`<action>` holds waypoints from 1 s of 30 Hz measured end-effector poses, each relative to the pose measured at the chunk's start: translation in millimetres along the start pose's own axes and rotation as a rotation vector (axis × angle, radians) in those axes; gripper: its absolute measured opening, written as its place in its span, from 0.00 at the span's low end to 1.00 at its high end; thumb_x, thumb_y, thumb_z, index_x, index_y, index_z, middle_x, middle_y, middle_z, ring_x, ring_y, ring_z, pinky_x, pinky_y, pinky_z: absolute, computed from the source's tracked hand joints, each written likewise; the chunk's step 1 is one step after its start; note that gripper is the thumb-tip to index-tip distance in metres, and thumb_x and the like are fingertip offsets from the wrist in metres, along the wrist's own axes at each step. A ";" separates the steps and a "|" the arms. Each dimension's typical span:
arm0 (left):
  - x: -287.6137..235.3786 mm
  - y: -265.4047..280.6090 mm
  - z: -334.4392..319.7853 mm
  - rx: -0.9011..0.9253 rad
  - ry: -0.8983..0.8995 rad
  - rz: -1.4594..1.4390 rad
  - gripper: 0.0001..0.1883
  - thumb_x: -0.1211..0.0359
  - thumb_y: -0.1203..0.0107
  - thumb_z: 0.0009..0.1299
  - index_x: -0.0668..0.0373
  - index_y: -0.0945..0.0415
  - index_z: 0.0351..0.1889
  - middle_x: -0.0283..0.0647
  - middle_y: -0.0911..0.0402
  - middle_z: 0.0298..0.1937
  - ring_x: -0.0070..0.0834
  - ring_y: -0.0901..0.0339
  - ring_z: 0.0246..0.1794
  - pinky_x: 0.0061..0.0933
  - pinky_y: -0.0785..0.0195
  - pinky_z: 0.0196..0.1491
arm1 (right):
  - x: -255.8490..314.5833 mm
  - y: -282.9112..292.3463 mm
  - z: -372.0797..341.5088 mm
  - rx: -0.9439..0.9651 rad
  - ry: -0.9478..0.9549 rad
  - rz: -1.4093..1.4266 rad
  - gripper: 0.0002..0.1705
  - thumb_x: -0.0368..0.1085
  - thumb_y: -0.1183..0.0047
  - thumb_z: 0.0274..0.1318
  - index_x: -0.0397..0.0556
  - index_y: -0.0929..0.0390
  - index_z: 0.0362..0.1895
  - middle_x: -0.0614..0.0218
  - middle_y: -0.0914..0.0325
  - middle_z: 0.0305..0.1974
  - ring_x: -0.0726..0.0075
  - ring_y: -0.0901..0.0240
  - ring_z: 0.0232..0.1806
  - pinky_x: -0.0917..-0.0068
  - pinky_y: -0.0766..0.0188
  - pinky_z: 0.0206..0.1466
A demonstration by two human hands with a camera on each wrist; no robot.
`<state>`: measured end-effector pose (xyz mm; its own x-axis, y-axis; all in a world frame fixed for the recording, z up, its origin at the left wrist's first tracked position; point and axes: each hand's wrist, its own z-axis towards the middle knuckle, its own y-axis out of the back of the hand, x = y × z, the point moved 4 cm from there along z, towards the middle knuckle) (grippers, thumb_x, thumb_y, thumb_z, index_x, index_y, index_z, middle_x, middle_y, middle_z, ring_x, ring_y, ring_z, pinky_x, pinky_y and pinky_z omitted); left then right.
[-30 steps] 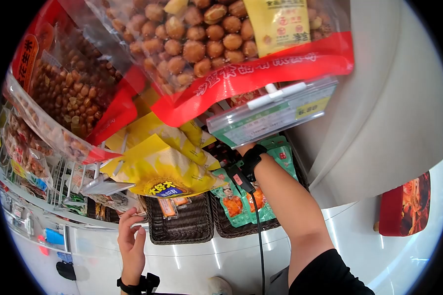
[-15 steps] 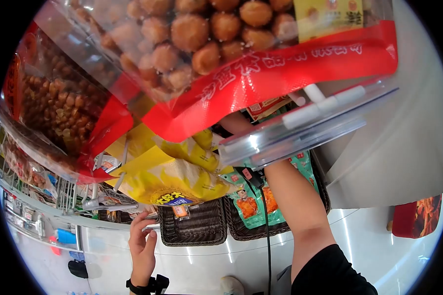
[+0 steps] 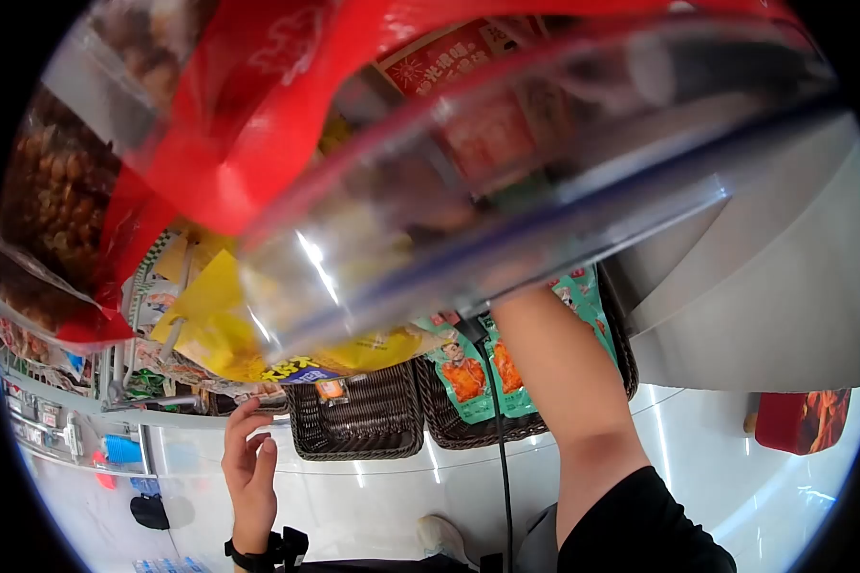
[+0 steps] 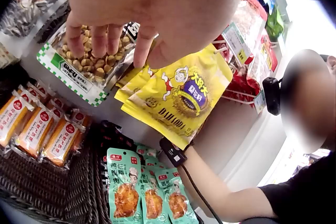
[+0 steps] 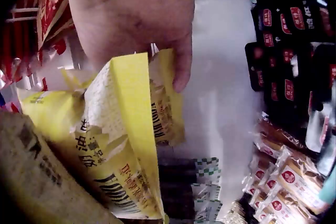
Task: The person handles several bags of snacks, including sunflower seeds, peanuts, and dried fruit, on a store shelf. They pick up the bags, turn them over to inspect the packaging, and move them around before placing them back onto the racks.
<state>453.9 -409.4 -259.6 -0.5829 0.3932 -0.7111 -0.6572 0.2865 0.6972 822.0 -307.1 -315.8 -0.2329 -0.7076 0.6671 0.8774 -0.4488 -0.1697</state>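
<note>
My right hand (image 5: 136, 19) is up at the hanging yellow snack bags (image 5: 121, 145). In the right wrist view its thumb lies beside a rear yellow bag (image 5: 168, 111); the other fingers are hidden behind the front bag, so I cannot tell how they hold. From the head view, only my right forearm (image 3: 564, 372) shows below a clear price-tag holder (image 3: 506, 229). My left hand (image 3: 250, 477) is raised at the left of the baskets, fingers loosely bent and holding nothing. In the left wrist view those fingers overlap a green-checked bag of nuts (image 4: 97, 66).
Red-edged peanut bags (image 3: 57, 191) hang close at the upper left. Below are dark wicker baskets (image 3: 354, 444), one with green food pouches (image 3: 463, 377), another with small orange-and-white packs (image 4: 60, 142). A pale curved panel (image 3: 764, 277) stands at the right. A cable (image 3: 502, 449) trails from my right wrist.
The head view has moved nearer the rack, so the price-tag holder now looms large and blurred over my right wrist. My left hand stays raised with its fingers loosely bent.
</note>
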 end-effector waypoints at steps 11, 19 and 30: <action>-3.8 2.9 -5.3 -0.017 -0.019 0.012 0.11 0.71 0.48 0.73 0.60 0.25 0.52 0.44 0.34 0.70 0.31 0.35 0.67 0.29 0.40 0.60 | -1.5 -7.9 4.3 -0.004 0.056 0.062 0.19 0.32 0.44 0.63 0.38 0.27 0.56 0.50 0.24 0.56 0.54 0.29 0.60 0.61 0.32 0.63; -7.2 3.0 -12.5 -0.012 -0.016 -0.005 0.11 0.69 0.47 0.74 0.59 0.24 0.52 0.43 0.34 0.70 0.31 0.35 0.67 0.28 0.41 0.60 | 37.9 3.8 -18.1 0.016 -0.158 0.064 0.23 0.30 0.38 0.56 0.39 0.26 0.56 0.53 0.23 0.56 0.58 0.29 0.62 0.64 0.32 0.63; -18.0 6.0 -21.8 -0.022 -0.042 0.026 0.12 0.65 0.46 0.73 0.60 0.24 0.52 0.44 0.34 0.69 0.33 0.35 0.67 0.30 0.41 0.61 | 9.2 0.5 -20.3 0.129 -0.154 0.078 0.27 0.27 0.42 0.60 0.35 0.31 0.63 0.59 0.21 0.55 0.72 0.23 0.49 0.75 0.25 0.52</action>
<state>450.0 -433.8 -244.6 -0.5800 0.4367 -0.6877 -0.6526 0.2563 0.7131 811.8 -324.9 -324.5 -0.1045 -0.6411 0.7603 0.9390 -0.3155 -0.1370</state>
